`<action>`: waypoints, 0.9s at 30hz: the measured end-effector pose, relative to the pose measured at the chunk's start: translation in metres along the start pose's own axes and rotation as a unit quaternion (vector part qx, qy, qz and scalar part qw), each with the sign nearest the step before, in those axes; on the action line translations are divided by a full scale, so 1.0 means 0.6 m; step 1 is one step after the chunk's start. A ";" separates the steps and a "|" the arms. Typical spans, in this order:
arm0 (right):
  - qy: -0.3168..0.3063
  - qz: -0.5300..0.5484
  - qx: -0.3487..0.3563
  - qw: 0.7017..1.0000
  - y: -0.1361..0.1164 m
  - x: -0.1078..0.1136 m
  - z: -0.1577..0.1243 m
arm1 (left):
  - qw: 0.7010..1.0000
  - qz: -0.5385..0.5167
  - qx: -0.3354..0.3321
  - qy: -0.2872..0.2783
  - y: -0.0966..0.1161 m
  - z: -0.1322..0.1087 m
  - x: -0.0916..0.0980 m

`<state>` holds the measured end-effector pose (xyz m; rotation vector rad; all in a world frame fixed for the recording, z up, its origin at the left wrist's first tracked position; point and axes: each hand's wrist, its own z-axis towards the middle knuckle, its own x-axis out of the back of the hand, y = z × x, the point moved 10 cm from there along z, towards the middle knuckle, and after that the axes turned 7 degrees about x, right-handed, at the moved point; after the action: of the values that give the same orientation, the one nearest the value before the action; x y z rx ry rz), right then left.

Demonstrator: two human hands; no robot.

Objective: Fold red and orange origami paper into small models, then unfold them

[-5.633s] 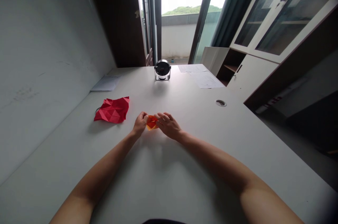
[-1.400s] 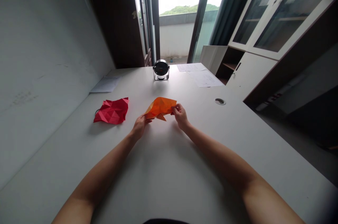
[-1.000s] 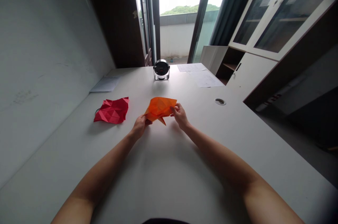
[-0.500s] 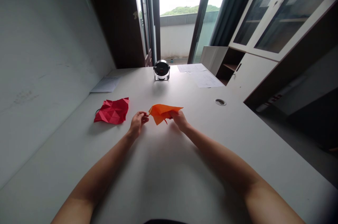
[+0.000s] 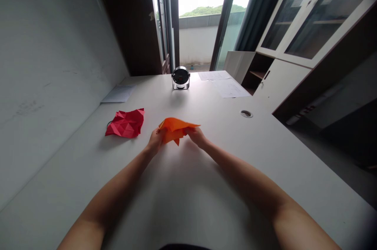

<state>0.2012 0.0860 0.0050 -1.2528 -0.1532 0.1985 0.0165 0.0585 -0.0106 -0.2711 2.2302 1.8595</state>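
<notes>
A folded sheet of orange paper (image 5: 173,126) is held between my two hands above the white table (image 5: 188,187). My left hand (image 5: 156,138) is closed on its left edge, the fingers partly covered by the paper. Gripping the right side is my right hand (image 5: 196,135), its fingertips hidden beneath a fold. One orange flap points down at the bottom middle, and a pointed corner reaches out over my right hand. Left of my hands lies a creased red paper (image 5: 126,123) with fold lines all over it.
A round black device on a metal stand (image 5: 180,78) is at the table's far edge. White sheets (image 5: 229,87) lie at the back right, another sheet (image 5: 118,93) at the back left by the wall. A cable hole (image 5: 246,114) is on the right.
My left hand, beside the orange paper before, has taken hold of its left edge. The paper has shifted slightly left, and its downward flap now shows differently.
</notes>
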 end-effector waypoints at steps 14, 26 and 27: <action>-0.048 0.210 -0.124 0.969 0.020 0.021 0.002 | 0.996 0.036 -0.048 0.064 0.034 0.007 0.056; -0.086 0.283 -0.172 0.939 0.012 0.004 -0.016 | 0.998 0.065 0.010 0.019 0.023 0.003 0.026; -0.098 0.285 -0.177 0.937 0.012 0.000 -0.020 | 0.998 0.060 0.016 0.018 0.022 0.002 0.025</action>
<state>0.2032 0.0772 -0.0056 -1.6159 0.0104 0.8291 -0.0016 0.0619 -0.0026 -0.1705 2.3452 1.8902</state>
